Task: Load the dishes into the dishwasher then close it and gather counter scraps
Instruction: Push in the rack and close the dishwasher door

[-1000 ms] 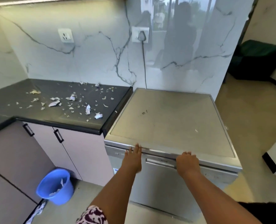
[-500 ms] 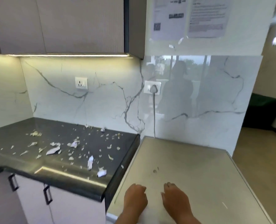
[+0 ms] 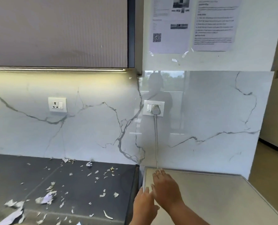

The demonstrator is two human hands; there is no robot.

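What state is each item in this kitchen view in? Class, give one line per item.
Left hand: empty, at the dishwasher top's left edge.
Right hand: open, flat, fingers spread over the dishwasher top.
Paper scraps: scattered, ungathered, on the dark countertop.
Plug: in the right socket, cord hanging down.
Left socket: unused.
Under-cabinet light: on.
Notices: taped to the wall.
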